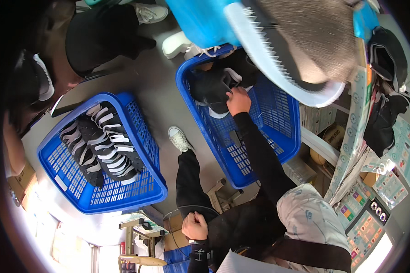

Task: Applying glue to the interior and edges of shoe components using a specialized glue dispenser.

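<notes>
Reaching into the right-hand blue basket (284, 136), my right hand (238, 100) grips the edge of a black fabric piece (212, 89) with pale trim, shaped somewhat like a shoe upper. More dark pieces lie around it at the basket's far end. My left hand (195, 226) is closed and rests on my leg, a dark band at its wrist. Whatever its curled fingers may hold is hidden. A thin dark loop (168, 214) runs beside it. To the left, a second blue basket (161, 193) holds rows of stacked black pieces with white bands (107, 145).
A large grey-brown fuzzy shape with a white toothed band (284, 68) hangs blurred at the top right. Wooden stools (132, 234) stand at the lower left. Another person's dark-clothed leg (100, 36) is at the upper left. Printed sheets (366, 232) and dark pieces (380, 123) line the right.
</notes>
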A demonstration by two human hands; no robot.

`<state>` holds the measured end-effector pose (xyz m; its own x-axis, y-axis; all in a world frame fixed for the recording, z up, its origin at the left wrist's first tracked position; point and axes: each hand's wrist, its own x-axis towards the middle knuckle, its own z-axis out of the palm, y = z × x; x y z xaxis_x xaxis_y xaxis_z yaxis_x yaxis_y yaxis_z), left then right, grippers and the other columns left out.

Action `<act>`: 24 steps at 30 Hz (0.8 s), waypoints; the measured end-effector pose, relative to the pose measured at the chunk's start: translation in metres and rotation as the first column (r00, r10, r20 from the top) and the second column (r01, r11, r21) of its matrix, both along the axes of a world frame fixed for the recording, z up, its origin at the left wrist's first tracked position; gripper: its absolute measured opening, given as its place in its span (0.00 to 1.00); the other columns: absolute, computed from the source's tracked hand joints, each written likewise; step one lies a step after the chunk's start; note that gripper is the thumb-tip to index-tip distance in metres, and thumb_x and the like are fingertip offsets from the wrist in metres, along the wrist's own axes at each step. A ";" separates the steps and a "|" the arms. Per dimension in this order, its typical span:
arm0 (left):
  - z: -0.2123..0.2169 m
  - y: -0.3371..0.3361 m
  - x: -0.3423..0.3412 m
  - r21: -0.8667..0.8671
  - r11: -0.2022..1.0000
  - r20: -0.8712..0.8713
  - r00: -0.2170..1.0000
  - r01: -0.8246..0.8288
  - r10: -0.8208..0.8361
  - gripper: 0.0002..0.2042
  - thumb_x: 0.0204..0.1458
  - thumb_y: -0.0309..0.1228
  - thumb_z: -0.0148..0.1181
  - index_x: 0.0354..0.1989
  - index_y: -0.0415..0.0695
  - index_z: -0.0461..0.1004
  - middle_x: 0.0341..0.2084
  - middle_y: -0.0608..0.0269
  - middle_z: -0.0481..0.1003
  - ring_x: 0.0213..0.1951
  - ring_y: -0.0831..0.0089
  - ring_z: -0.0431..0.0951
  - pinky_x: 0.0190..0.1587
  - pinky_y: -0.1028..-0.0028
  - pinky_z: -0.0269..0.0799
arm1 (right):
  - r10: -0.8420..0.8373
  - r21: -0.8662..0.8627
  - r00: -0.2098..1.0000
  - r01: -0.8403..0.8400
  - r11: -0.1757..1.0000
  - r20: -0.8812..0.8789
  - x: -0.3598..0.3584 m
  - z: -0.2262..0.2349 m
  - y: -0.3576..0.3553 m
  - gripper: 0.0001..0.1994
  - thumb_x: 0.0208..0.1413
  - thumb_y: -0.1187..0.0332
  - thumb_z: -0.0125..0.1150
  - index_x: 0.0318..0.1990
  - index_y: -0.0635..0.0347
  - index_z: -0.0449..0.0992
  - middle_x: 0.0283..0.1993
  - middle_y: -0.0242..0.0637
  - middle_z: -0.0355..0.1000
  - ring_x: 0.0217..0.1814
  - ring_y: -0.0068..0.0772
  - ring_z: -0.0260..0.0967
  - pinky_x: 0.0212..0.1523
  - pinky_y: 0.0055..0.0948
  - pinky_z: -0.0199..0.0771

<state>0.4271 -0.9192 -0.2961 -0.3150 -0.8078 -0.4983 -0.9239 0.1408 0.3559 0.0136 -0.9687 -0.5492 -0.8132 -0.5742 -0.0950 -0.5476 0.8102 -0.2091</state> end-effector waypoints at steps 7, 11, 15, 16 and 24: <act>0.011 0.021 -0.003 0.037 0.999 0.052 0.998 0.020 -0.022 0.17 0.56 0.35 0.58 0.17 0.45 0.64 0.15 0.54 0.70 0.20 0.50 0.73 0.24 0.54 0.66 | 0.005 -0.272 1.000 0.002 0.962 0.026 -0.014 0.113 0.092 0.09 0.52 0.65 0.69 0.32 0.61 0.77 0.34 0.44 0.73 0.41 0.54 0.72 0.40 0.47 0.72; 0.014 0.042 -0.007 0.039 0.997 0.068 0.995 0.065 -0.068 0.17 0.56 0.38 0.59 0.18 0.45 0.67 0.16 0.55 0.73 0.22 0.49 0.76 0.25 0.54 0.68 | -0.053 -0.265 0.993 0.080 0.961 0.106 -0.014 0.183 0.151 0.09 0.52 0.65 0.70 0.31 0.60 0.77 0.33 0.42 0.72 0.40 0.53 0.71 0.39 0.45 0.71; 0.020 0.069 -0.017 0.112 0.985 0.157 0.976 0.133 -0.150 0.16 0.55 0.43 0.59 0.22 0.45 0.74 0.21 0.52 0.78 0.27 0.48 0.80 0.30 0.53 0.75 | -0.062 -0.253 0.984 0.103 0.962 0.166 -0.005 0.254 0.207 0.09 0.53 0.66 0.69 0.31 0.59 0.77 0.32 0.42 0.71 0.39 0.51 0.71 0.38 0.44 0.71; 0.019 0.075 -0.016 0.093 0.985 0.153 0.976 0.143 -0.156 0.16 0.55 0.43 0.59 0.22 0.45 0.74 0.21 0.52 0.78 0.27 0.48 0.80 0.30 0.53 0.75 | -0.050 -0.258 0.981 0.099 0.961 0.188 -0.002 0.273 0.220 0.08 0.53 0.66 0.69 0.31 0.59 0.76 0.32 0.42 0.71 0.39 0.51 0.71 0.37 0.44 0.71; 0.090 0.122 -0.102 0.238 0.941 -0.410 0.903 0.240 -0.126 0.30 0.52 0.36 0.71 0.62 0.42 0.66 0.43 0.49 0.79 0.44 0.56 0.81 0.47 0.62 0.78 | 0.276 -0.466 0.807 -0.001 0.885 0.522 -0.024 0.466 0.351 0.08 0.50 0.72 0.71 0.32 0.65 0.76 0.28 0.43 0.66 0.28 0.43 0.67 0.32 0.34 0.67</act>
